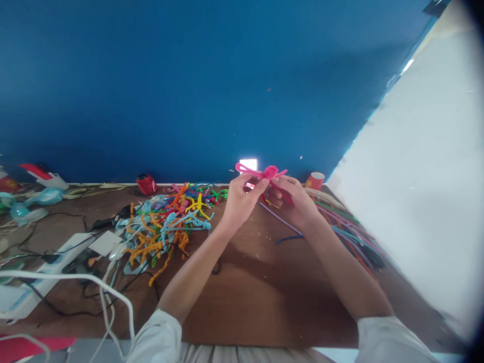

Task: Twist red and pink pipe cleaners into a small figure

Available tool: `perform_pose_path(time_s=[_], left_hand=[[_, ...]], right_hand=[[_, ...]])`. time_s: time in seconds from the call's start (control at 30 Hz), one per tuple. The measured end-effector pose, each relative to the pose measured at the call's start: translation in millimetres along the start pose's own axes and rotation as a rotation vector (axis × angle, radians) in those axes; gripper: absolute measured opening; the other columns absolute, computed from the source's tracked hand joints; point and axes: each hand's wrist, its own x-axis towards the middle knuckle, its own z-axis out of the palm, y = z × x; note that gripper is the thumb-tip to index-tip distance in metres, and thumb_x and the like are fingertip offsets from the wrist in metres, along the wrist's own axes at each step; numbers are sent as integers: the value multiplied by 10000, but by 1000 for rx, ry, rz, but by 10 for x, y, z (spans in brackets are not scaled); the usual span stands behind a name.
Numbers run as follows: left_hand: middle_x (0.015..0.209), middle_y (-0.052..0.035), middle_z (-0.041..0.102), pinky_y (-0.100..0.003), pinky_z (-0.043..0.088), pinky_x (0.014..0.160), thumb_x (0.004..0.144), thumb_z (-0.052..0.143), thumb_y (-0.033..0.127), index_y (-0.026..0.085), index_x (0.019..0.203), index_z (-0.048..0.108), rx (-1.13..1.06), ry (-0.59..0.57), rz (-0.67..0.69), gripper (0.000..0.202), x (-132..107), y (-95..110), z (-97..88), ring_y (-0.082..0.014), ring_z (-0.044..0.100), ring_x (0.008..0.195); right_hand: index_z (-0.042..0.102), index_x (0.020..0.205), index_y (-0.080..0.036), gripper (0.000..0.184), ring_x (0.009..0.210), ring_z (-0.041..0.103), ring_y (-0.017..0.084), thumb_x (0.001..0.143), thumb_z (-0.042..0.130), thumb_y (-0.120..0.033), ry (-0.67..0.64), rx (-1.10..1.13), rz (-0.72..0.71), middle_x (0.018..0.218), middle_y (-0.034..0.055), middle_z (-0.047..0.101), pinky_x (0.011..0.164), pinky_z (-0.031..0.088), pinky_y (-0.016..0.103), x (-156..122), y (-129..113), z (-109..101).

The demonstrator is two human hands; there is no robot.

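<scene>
Between my two hands, raised above the far part of the table, is a pink pipe-cleaner figure [270, 172] with a coiled knob on top and a long loop sticking out to the left. My left hand [244, 194] pinches it from the left with thumb and fingers. From the other side my right hand [293, 197] grips it, its fingers curled around the lower strands. Darker pink strands hang beneath, partly covered by my fingers. Behind the hands a bright phone-like screen [248, 164] stands against the wall, partly hidden.
A heap of twisted coloured pipe cleaners [170, 222] lies left. Loose straight pipe cleaners [348, 232] lie right, near a red paper cup [315, 180]. A red can [146, 184] stands by the blue wall [189, 91]. A white power strip [49, 277] with cables occupies the left.
</scene>
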Motion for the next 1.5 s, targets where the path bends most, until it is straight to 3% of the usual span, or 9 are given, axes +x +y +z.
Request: perform_pose_path(time_s=[0.13,0.23,0.5,0.6,0.7,0.87,1.07,1.27,1.5], left_hand=[[767,-35,675,-244,444,647,830,698,395,157,816,696,-41,-26,-41,238,7,14,8,-122,577,683],[746,-21,659,-237,434,637,810,717,393,165,820,700,-94,18,-105,229,25,-2,12,-110,557,661],[706,-1,602,-230,371,563,817,706,425,175,781,677,-188,125,-164,254,43,-18,-49,-84,476,592],[684,3,587,-224,364,549,816,714,411,169,769,672,-211,101,-193,250,46,-22,-46,-78,470,580],[670,2,582,-223,389,579,803,732,394,163,763,680,-235,66,-209,240,52,-38,-31,-86,501,611],[702,-10,617,-236,398,598,782,749,406,157,766,700,-228,36,-235,254,73,-73,-30,-88,507,615],[614,-2,584,-259,366,555,745,772,416,169,684,674,-207,8,-240,272,95,-82,-9,-90,471,562],[564,24,495,-251,294,493,761,752,452,172,655,628,-137,-26,-207,324,70,-28,-18,-68,378,505],[752,-37,658,-252,428,633,830,680,424,147,823,697,-19,-52,-79,278,52,-54,-20,-111,545,654]], right_hand=[[566,651,-189,278,484,409,83,755,746,-374,0,-33,16,542,-48,463,446,308,230,25,-9,-33],[581,729,-195,255,501,419,85,776,736,-392,60,-237,-93,586,-45,496,463,327,233,32,-18,-46],[453,727,-221,270,527,408,95,860,670,-311,318,-985,-754,623,-53,465,516,322,247,28,129,-75],[483,727,-218,225,539,457,108,881,641,-262,255,-1262,-1027,603,-37,521,551,338,258,54,193,-146],[603,946,-220,38,614,545,140,910,595,-228,148,-1428,-1133,692,6,632,603,378,273,64,191,-217],[611,1233,-224,296,680,568,181,958,507,-251,74,-1631,-1027,753,49,677,638,375,315,1,96,-264],[692,952,-213,206,733,588,192,968,515,-318,125,-1544,-947,805,68,712,687,383,329,-15,94,-236],[646,759,-195,337,605,519,141,972,508,-418,176,-1014,-649,693,16,630,600,374,287,-14,53,-55],[547,628,-196,417,469,306,82,830,682,-534,167,-346,-261,525,-57,416,462,264,251,34,88,13]])
